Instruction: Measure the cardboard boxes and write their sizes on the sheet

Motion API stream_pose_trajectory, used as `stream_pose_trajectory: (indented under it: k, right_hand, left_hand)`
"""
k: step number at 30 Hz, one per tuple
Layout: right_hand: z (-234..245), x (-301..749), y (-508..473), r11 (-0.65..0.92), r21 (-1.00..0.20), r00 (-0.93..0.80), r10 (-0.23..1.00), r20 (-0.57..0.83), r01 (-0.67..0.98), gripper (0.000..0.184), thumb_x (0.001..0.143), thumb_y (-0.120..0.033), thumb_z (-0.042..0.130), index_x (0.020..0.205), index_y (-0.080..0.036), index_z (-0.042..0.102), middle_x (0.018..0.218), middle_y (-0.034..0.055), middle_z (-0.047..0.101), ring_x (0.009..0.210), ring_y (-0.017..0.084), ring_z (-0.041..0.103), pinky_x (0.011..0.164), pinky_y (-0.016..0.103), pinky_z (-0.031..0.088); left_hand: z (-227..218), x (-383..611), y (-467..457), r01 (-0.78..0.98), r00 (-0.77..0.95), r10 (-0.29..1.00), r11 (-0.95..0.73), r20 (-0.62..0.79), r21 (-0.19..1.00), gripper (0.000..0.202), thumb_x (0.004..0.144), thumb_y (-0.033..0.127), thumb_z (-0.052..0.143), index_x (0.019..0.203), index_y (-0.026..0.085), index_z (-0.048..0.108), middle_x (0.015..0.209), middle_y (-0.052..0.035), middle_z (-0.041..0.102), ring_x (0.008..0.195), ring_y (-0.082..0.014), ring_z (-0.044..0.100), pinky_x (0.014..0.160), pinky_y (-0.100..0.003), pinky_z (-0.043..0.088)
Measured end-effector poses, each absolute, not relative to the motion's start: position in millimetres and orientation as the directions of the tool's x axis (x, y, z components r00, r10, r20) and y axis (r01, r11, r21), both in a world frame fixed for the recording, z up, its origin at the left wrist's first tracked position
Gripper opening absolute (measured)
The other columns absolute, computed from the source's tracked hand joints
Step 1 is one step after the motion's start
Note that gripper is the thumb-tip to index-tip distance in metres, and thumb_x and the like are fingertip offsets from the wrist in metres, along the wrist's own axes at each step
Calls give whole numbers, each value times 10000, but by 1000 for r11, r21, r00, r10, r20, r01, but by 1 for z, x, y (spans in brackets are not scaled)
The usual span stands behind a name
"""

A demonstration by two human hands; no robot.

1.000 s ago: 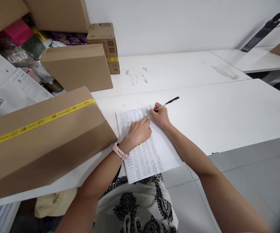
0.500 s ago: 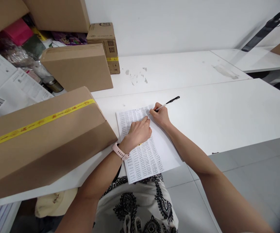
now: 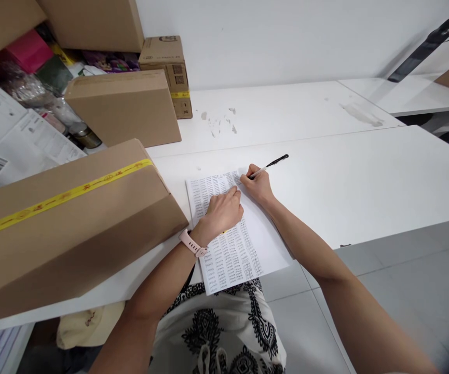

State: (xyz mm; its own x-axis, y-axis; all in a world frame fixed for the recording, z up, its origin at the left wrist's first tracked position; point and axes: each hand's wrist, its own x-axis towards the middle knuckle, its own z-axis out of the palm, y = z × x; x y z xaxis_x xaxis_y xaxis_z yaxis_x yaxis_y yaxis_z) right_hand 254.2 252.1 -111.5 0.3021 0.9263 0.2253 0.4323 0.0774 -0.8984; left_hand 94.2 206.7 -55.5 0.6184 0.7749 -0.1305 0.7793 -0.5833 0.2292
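Observation:
A sheet of paper (image 3: pixel 273 249) covered on its left part with columns of handwriting lies on the white table, its lower edge hanging past the table's front. My right hand (image 3: pixel 258 184) is closed around a pen (image 3: pixel 276 160) with a black upper end; the tip is hidden by the fingers at the sheet's upper right. On the written columns rests my left hand (image 3: pixel 224 210), index finger stretched toward the right hand, the other fingers partly bent. A small yellow spot shows beneath that hand; I cannot make out what it is. A pink watch (image 3: pixel 193 244) is on the left wrist.
A large taped cardboard box (image 3: pixel 76 208) stands close to my left forearm. Behind it are a smaller box (image 3: pixel 126 109) and packed goods. The white table (image 3: pixel 344 171) extends right, and a dark bottle (image 3: pixel 421 52) stands at the far right.

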Motion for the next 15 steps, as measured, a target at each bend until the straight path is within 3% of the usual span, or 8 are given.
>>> stream_pose_trajectory:
  k: [15]
  right_hand:
    - [-113, 255, 253, 77, -904, 330, 915, 232, 421, 199, 657, -243, 561, 584, -239, 376, 544, -63, 377, 547, 112, 326, 541, 289, 254]
  left_hand:
    - [-56, 94, 207, 779, 620, 773, -585, -137, 225, 447, 976, 214, 368, 1359, 112, 573, 1601, -155, 430, 1100, -335, 683, 936, -520, 521]
